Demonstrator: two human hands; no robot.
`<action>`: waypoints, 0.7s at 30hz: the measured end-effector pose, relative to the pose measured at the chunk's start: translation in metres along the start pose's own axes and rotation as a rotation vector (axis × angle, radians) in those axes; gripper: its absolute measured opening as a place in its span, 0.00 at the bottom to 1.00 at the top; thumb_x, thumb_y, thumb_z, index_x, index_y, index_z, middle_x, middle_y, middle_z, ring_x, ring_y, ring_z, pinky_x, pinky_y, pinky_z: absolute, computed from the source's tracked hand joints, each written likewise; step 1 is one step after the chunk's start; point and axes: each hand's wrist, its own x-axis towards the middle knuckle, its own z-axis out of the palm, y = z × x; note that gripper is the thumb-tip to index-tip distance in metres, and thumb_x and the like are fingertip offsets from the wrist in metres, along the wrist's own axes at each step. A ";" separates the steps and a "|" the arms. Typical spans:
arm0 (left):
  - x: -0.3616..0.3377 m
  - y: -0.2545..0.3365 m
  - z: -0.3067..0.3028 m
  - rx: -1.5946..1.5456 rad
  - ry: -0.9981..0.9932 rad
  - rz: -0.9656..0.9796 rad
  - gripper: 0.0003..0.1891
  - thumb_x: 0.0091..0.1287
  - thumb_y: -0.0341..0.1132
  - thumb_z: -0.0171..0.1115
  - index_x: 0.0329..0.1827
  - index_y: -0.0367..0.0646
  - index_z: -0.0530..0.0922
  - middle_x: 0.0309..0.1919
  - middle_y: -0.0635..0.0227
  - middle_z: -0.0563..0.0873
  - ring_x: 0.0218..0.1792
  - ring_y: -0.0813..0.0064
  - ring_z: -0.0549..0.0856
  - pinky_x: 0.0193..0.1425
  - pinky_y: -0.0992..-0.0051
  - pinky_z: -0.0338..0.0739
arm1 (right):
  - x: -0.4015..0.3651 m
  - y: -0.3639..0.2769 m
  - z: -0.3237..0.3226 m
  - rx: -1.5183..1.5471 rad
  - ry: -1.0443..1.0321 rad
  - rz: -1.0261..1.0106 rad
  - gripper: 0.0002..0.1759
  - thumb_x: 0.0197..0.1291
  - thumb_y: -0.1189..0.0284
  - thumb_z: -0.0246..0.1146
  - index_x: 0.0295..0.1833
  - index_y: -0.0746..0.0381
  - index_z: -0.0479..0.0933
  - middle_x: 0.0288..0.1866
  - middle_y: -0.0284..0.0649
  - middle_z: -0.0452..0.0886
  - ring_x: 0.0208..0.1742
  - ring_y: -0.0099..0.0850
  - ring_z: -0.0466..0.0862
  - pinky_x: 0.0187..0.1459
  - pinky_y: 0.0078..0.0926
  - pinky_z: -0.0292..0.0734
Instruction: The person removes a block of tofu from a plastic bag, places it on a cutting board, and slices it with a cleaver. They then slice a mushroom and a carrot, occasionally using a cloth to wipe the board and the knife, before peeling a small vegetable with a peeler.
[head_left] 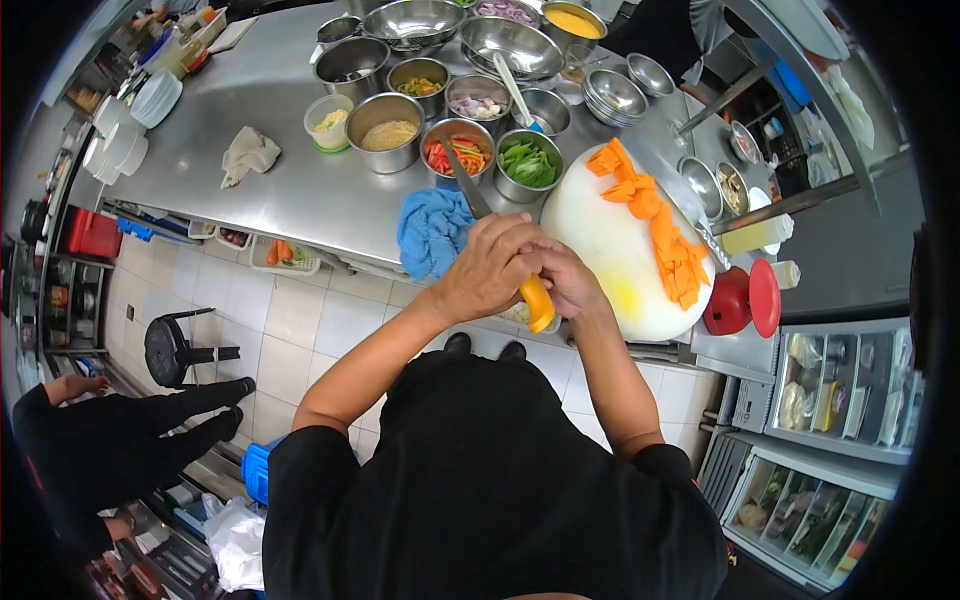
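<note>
Head view, sole entry.

1. Knife (538, 300): yellow handle. The blade runs up and left over the blue cloth (428, 232), with the tip near the bowl of red strips (455, 155).
2. Left hand (490, 268): clamped over the knife where handle meets blade.
3. Right hand (572, 285): curled and pressed against the left. I cannot tell whether it grips the handle or only touches it.
4. Round white cutting board (600, 245): just beside the right hand, with orange slices (655, 220) along its far side.
5. Steel bench (280, 160): carries all of the above.

Hazards, as I judge them: both hands crowd the blade's heel, so a slip could nick a finger. The grip sits at the bench edge, so a dropped knife would fall floorward. A swung tip could knock the bowl.
</note>
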 end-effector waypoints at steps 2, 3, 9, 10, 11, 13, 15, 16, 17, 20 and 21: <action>-0.003 -0.002 -0.007 0.018 0.009 -0.025 0.25 0.50 0.32 0.74 0.50 0.51 0.72 0.61 0.61 0.73 0.63 0.52 0.72 0.69 0.51 0.64 | 0.015 -0.003 0.016 -0.190 0.293 -0.021 0.10 0.72 0.72 0.54 0.54 0.63 0.74 0.45 0.33 0.80 0.36 0.15 0.78 0.38 0.15 0.76; -0.003 0.000 -0.014 0.110 -0.064 -0.029 0.27 0.51 0.31 0.74 0.54 0.50 0.73 0.64 0.59 0.72 0.65 0.50 0.71 0.71 0.50 0.61 | 0.026 -0.004 0.024 -0.196 0.288 -0.014 0.10 0.72 0.72 0.54 0.54 0.63 0.74 0.45 0.33 0.80 0.36 0.15 0.78 0.38 0.15 0.76; -0.052 -0.002 -0.036 0.057 -0.011 -0.272 0.30 0.56 0.29 0.68 0.65 0.46 0.72 0.70 0.54 0.67 0.72 0.45 0.65 0.75 0.50 0.60 | 0.094 -0.027 0.036 -0.656 0.327 -0.099 0.17 0.70 0.73 0.57 0.61 0.63 0.64 0.51 0.44 0.81 0.50 0.29 0.83 0.53 0.25 0.79; -0.064 -0.006 -0.039 -0.073 0.053 -0.359 0.31 0.58 0.30 0.68 0.67 0.46 0.72 0.69 0.54 0.68 0.72 0.43 0.63 0.74 0.51 0.60 | 0.112 -0.028 0.022 -0.661 0.320 -0.101 0.17 0.70 0.73 0.57 0.61 0.63 0.64 0.51 0.44 0.81 0.50 0.29 0.83 0.53 0.25 0.79; -0.072 -0.009 -0.045 0.020 -0.041 -0.507 0.29 0.58 0.33 0.70 0.65 0.44 0.73 0.66 0.54 0.71 0.69 0.44 0.67 0.70 0.53 0.65 | 0.134 -0.024 0.002 -0.938 0.287 -0.304 0.17 0.68 0.73 0.59 0.59 0.62 0.66 0.49 0.44 0.82 0.49 0.28 0.83 0.51 0.25 0.79; -0.090 -0.020 -0.045 0.104 -0.096 -0.627 0.30 0.58 0.35 0.71 0.65 0.44 0.74 0.64 0.53 0.72 0.64 0.45 0.70 0.68 0.53 0.67 | 0.164 -0.026 -0.002 -1.357 0.276 -0.477 0.16 0.63 0.73 0.64 0.54 0.62 0.70 0.47 0.43 0.82 0.47 0.28 0.82 0.48 0.26 0.77; -0.110 -0.041 -0.027 0.190 -0.175 -0.745 0.28 0.58 0.37 0.73 0.61 0.42 0.75 0.59 0.53 0.75 0.56 0.47 0.74 0.63 0.54 0.70 | 0.198 -0.028 -0.017 -1.612 0.394 -0.466 0.15 0.55 0.74 0.67 0.48 0.61 0.75 0.42 0.42 0.81 0.45 0.32 0.83 0.45 0.33 0.77; -0.123 -0.050 -0.018 0.196 -0.200 -0.753 0.26 0.58 0.38 0.73 0.58 0.42 0.77 0.56 0.53 0.77 0.53 0.48 0.76 0.61 0.54 0.70 | 0.209 -0.025 -0.014 -1.640 0.432 -0.514 0.19 0.50 0.71 0.72 0.47 0.59 0.76 0.43 0.46 0.82 0.46 0.47 0.82 0.48 0.43 0.76; -0.126 -0.060 -0.012 0.229 -0.204 -0.763 0.22 0.59 0.38 0.72 0.54 0.41 0.77 0.52 0.53 0.78 0.52 0.49 0.76 0.58 0.55 0.72 | 0.221 -0.024 -0.017 -1.768 0.430 -0.659 0.21 0.49 0.70 0.73 0.49 0.58 0.77 0.46 0.47 0.81 0.49 0.48 0.81 0.50 0.46 0.74; -0.118 -0.076 0.001 0.322 -0.222 -0.811 0.14 0.64 0.38 0.68 0.44 0.40 0.76 0.42 0.54 0.79 0.47 0.49 0.78 0.48 0.55 0.75 | 0.254 -0.023 -0.011 -1.991 0.547 -0.462 0.13 0.58 0.73 0.62 0.50 0.59 0.77 0.51 0.51 0.79 0.55 0.50 0.77 0.55 0.45 0.73; -0.115 -0.079 0.004 0.306 -0.237 -0.789 0.14 0.64 0.38 0.68 0.44 0.40 0.76 0.42 0.54 0.79 0.47 0.49 0.78 0.48 0.55 0.75 | 0.257 -0.025 -0.009 -1.988 0.584 -0.462 0.13 0.58 0.73 0.62 0.50 0.59 0.77 0.51 0.51 0.79 0.55 0.50 0.77 0.55 0.45 0.73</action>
